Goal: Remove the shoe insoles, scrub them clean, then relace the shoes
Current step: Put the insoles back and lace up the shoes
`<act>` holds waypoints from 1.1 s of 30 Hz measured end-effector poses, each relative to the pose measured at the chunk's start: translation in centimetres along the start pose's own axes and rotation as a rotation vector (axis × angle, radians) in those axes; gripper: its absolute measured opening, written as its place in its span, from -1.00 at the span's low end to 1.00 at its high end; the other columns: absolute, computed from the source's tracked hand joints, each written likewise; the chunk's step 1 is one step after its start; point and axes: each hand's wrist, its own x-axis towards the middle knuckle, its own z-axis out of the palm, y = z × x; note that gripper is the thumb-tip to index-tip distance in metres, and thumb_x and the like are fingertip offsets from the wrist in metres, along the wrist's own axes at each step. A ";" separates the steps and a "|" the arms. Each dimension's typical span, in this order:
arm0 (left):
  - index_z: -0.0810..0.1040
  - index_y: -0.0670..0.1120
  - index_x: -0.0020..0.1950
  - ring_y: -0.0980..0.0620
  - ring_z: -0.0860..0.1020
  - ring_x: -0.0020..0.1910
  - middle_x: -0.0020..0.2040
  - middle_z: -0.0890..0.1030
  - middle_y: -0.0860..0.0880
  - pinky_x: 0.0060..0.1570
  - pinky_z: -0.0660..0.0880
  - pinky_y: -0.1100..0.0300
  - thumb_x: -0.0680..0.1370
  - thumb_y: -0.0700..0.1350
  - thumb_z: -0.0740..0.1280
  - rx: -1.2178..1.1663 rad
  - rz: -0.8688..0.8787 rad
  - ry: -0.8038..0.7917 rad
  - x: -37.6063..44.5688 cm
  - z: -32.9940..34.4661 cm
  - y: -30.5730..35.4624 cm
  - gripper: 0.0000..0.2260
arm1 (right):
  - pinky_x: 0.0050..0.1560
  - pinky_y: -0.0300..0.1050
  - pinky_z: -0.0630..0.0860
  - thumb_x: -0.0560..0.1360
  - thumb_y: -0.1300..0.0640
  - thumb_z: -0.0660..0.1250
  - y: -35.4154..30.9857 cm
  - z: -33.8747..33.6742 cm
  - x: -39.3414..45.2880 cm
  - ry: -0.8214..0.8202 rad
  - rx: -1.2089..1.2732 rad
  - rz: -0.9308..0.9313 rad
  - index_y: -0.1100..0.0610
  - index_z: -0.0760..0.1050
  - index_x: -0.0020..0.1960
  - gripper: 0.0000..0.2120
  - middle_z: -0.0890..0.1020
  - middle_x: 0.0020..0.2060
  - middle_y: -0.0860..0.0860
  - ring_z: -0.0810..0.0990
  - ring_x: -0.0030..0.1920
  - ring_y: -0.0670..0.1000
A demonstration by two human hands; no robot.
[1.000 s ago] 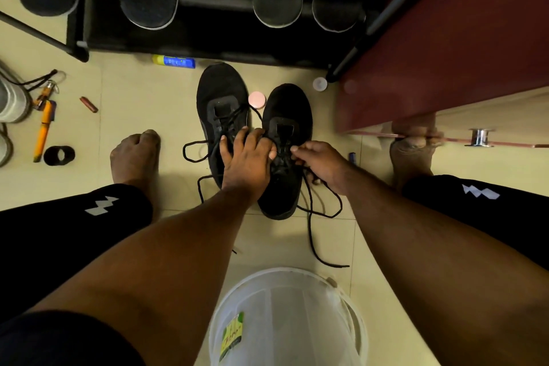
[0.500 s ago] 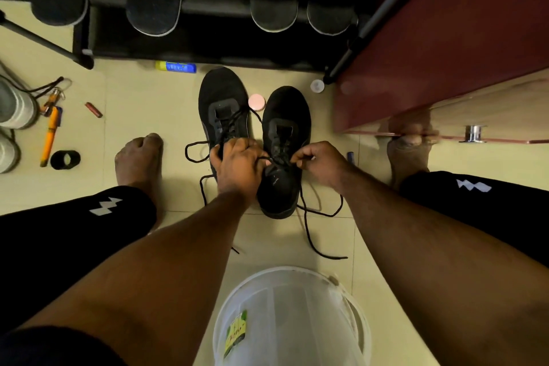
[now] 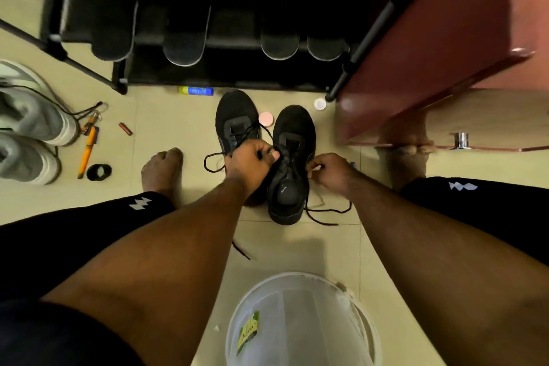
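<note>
Two hands are holding the strings of a black shoe on the floor.

The left hand point(image 3: 251, 162) is gripping a thin black lace point(image 3: 269, 140) with curled fingers, and the right hand point(image 3: 331, 171) is pinching the other end. The right black cloth shoe point(image 3: 292, 175) is sitting just beside the left black cloth shoe point(image 3: 236, 119) on the pale tile floor point(image 3: 166, 116), near a round white plastic bucket point(image 3: 367, 324).

Head view — steep downward, close over floor point(image 3: 166, 116).

Domestic interior, tiled floor point(image 3: 166, 116), black shoe rack point(image 3: 225, 38) with insoles propped against it, red-brown cabinet point(image 3: 445, 38), grey sneakers point(image 3: 26, 128), white plastic bucket point(image 3: 365, 321), barefoot seated person.
</note>
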 end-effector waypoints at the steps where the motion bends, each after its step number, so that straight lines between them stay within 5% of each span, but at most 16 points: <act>1: 0.60 0.00 -0.14 0.02 0.58 -0.08 -0.17 0.64 0.05 0.17 0.50 -0.02 0.56 -0.02 0.41 -0.055 0.006 -0.051 -0.6 -0.8 0.9 -0.90 | -0.35 -0.43 0.40 0.54 0.32 0.29 -0.7 -0.4 -1.3 0.001 0.047 0.008 0.10 0.57 0.00 -0.84 0.58 -0.19 0.03 0.57 -0.29 -0.08; 4: 0.59 -0.24 -0.09 0.00 0.52 -0.23 -0.23 0.59 -0.11 -0.08 0.55 0.07 0.57 -0.13 0.40 -0.098 0.057 -0.200 -3.2 -3.5 3.5 -0.84 | -0.58 -0.35 0.29 0.54 0.40 0.21 -3.3 -1.6 -5.7 -0.051 0.172 0.030 0.15 0.53 0.10 -0.75 0.52 -0.32 0.04 0.42 -0.56 -0.16; 8: 0.52 -0.10 -0.28 0.16 0.42 -0.45 -0.43 0.48 0.06 -0.37 0.37 0.33 0.57 -0.18 0.40 -0.047 0.102 -0.273 -7.9 -6.8 6.7 -0.77 | -0.51 -0.28 0.30 0.53 0.41 0.18 -6.9 -2.5 -11.3 -0.037 0.343 -0.001 0.15 0.52 -0.05 -0.77 0.50 -0.37 0.06 0.37 -0.53 -0.07; 10: 0.51 -0.11 -0.25 0.16 0.44 -0.40 -0.37 0.50 0.04 -0.46 0.36 0.43 0.60 -0.19 0.36 -0.075 0.115 -0.273 -10.1 -8.4 8.6 -0.78 | -0.55 -0.29 0.34 0.57 0.36 0.20 -8.9 -3.3 -14.2 -0.034 0.465 -0.045 0.16 0.52 -0.06 -0.82 0.48 -0.37 0.06 0.38 -0.54 -0.10; 13: 0.53 -0.12 -0.24 0.16 0.49 -0.41 -0.34 0.53 0.00 -0.42 0.39 0.42 0.63 -0.18 0.32 -0.082 0.187 -0.262 -13.4 -11.1 11.2 -0.77 | -0.50 -0.27 0.43 0.59 0.29 0.23 -12.2 -5.2 -19.2 -0.050 0.637 -0.142 0.22 0.53 -0.01 -0.89 0.51 -0.35 0.06 0.45 -0.48 -0.09; 16: 0.54 -0.10 -0.19 0.01 0.51 -0.31 -0.30 0.56 -0.06 -0.29 0.39 0.20 0.62 -0.13 0.33 -0.087 0.205 -0.279 -15.3 -13.8 13.2 -0.81 | -0.35 -0.21 0.57 0.63 0.26 0.17 -14.5 -7.5 -22.3 -0.118 0.811 -0.245 0.19 0.55 0.05 -0.82 0.65 -0.24 0.08 0.63 -0.35 -0.05; 19: 0.62 -0.11 -0.05 0.09 0.62 -0.23 -0.19 0.69 0.03 -0.19 0.49 0.22 0.65 -0.11 0.27 -0.150 0.244 -0.238 -16.2 -16.5 15.0 -0.83 | -0.15 -0.11 0.58 0.60 0.29 0.21 -15.9 -9.2 -23.0 -0.028 0.628 -0.347 0.12 0.57 0.07 -0.82 0.71 -0.05 0.09 0.69 -0.07 0.00; 22: 0.64 -0.14 0.04 0.12 0.62 -0.27 -0.10 0.70 -0.07 -0.25 0.54 0.33 0.65 -0.14 0.26 -0.175 0.313 -0.130 -15.5 -17.6 15.8 -0.83 | -0.27 -0.25 0.49 0.55 0.30 0.33 -16.6 -9.9 -22.1 0.154 0.431 -0.470 0.13 0.61 -0.06 -0.88 0.70 -0.20 0.11 0.65 -0.24 -0.10; 25: 0.61 -0.07 0.18 0.07 0.56 -0.43 -0.22 0.69 -0.13 -0.36 0.52 0.26 0.64 -0.14 0.27 -0.269 0.308 -0.164 -13.9 -17.1 15.8 -0.83 | -0.25 -0.37 0.50 0.50 0.25 0.42 -17.2 -10.4 -20.2 0.307 0.378 -0.601 0.05 0.65 -0.13 -0.88 0.65 -0.29 -0.08 0.60 -0.29 -0.23; 29: 0.58 -0.08 0.21 0.10 0.52 -0.50 -0.23 0.66 -0.18 -0.48 0.43 0.28 0.64 -0.17 0.27 -0.285 0.362 -0.125 -12.0 -16.7 17.7 -0.83 | -0.05 -0.26 0.58 0.46 0.25 0.46 -18.9 -10.9 -17.5 0.327 0.389 -0.686 0.00 0.66 -0.16 -0.85 0.69 -0.26 -0.09 0.65 -0.17 -0.18; 33: 0.44 -0.13 0.14 0.07 0.47 -0.55 -0.24 0.67 -0.19 -0.59 0.31 0.34 0.65 -0.10 0.27 -0.268 0.289 -0.045 -10.6 -17.0 18.1 -0.88 | -0.08 -0.11 0.62 0.42 0.20 0.51 -19.9 -11.1 -15.8 0.405 0.415 -0.643 -0.05 0.66 -0.27 -0.83 0.68 -0.28 -0.09 0.67 -0.19 -0.11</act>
